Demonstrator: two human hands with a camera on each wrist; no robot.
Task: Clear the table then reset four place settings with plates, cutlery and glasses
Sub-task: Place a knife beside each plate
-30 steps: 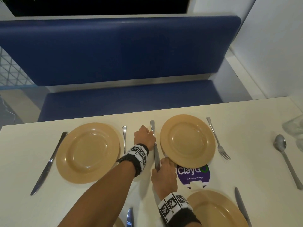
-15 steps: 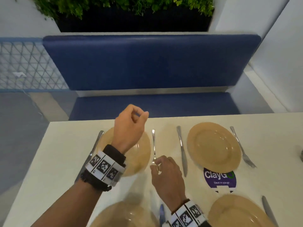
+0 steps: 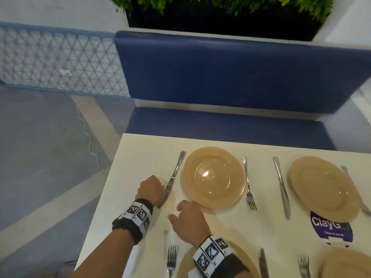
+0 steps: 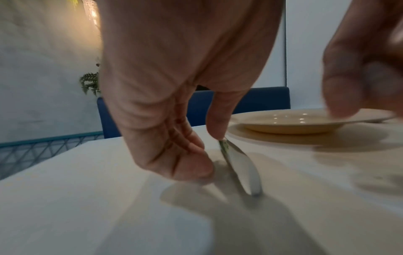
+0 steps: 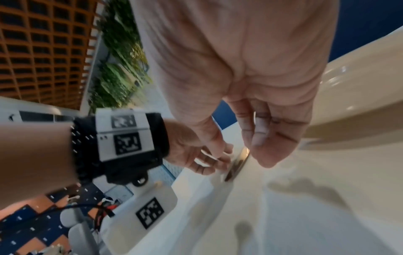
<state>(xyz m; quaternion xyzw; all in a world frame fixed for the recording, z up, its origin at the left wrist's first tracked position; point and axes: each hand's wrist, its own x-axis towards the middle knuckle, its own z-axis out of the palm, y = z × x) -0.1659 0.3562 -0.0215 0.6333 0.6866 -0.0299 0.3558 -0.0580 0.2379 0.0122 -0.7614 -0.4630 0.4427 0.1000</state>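
Observation:
On the cream table (image 3: 140, 157) my left hand (image 3: 153, 188) is down beside the far-left tan plate (image 3: 212, 177). It pinches the blade of the knife (image 3: 174, 177) that lies left of that plate. In the left wrist view the index fingertip (image 4: 218, 131) is on the knife (image 4: 240, 165) and the thumb (image 4: 194, 170) is against its other side. My right hand (image 3: 181, 211) hovers near the plate's near rim, fingers loosely curled, holding nothing. A fork (image 3: 249, 187) lies right of the plate.
A second knife (image 3: 281, 187), plate (image 3: 323, 189) and fork (image 3: 353, 189) form the far-right setting. Near me lie a fork (image 3: 171, 259), a knife (image 3: 263, 263), another fork (image 3: 303, 265) and two plates. A purple sticker (image 3: 331, 227) is on the table. A blue bench (image 3: 220, 125) stands behind.
My view has swung left. My left hand dropped from above the far-left plate to the knife beside it. My right hand left the fork and moved to the plate's near rim.

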